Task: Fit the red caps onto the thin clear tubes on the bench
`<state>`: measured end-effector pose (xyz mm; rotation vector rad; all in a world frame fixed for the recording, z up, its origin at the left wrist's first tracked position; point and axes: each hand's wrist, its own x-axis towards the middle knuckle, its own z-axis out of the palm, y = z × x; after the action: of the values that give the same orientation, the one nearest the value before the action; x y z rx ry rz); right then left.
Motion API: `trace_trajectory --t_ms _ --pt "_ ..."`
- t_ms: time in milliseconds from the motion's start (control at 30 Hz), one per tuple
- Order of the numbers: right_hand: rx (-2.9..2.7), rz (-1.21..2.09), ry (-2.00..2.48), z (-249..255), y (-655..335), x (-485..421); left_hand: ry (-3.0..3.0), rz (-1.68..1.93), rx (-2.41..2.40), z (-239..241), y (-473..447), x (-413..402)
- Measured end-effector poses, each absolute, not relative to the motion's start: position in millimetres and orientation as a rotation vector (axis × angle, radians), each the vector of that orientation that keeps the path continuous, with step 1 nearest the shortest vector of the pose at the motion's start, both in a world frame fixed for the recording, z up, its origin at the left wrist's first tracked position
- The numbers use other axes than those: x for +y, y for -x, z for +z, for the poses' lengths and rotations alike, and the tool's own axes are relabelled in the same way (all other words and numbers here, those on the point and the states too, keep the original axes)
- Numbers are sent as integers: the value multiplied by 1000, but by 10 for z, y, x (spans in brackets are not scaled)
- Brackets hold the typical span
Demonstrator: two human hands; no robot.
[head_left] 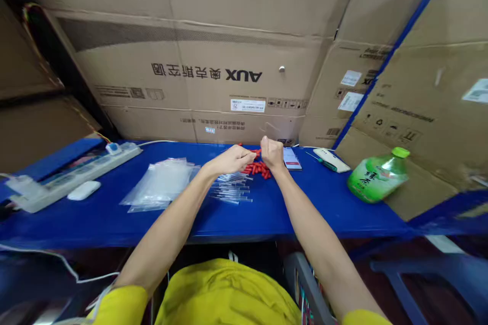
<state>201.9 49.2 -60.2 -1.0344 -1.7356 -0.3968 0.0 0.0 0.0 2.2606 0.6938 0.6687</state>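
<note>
My left hand and my right hand meet over a small heap of red caps on the blue table. Both hands have their fingers pinched together, close to each other; what they hold is too small to make out. Just below the hands lies a row of several clear thin tubes. My yellow sleeves and lap show at the bottom.
A pile of clear plastic bags lies left of the tubes. Further left sit a white power strip and a white mouse. A phone, a white device and a tipped green bottle are on the right. Cardboard boxes wall the back.
</note>
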Motion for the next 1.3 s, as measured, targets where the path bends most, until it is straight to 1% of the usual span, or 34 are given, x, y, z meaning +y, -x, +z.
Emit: trace_trajectory --t_ms 233,1033,1133,1200,1267,1300 --pt "-1729 -355 1094 -596 -2008 485 -2244 664 697 24 15 -20" --pt "-1731 -398 1159 -584 -1989 486 -2232 662 680 91 35 -51" --pt "-1630 -398 1235 -558 -2192 522 -2181 656 668 130 170 -90" --pt "-1401 -406 1384 -536 -2432 542 -2123 679 690 152 312 -114" --pt "-1252 -429 1462 -526 -2643 548 -2097 830 765 149 423 -114" --pt "-1218 -448 1476 -527 -2701 547 -2111 839 800 136 450 -102"
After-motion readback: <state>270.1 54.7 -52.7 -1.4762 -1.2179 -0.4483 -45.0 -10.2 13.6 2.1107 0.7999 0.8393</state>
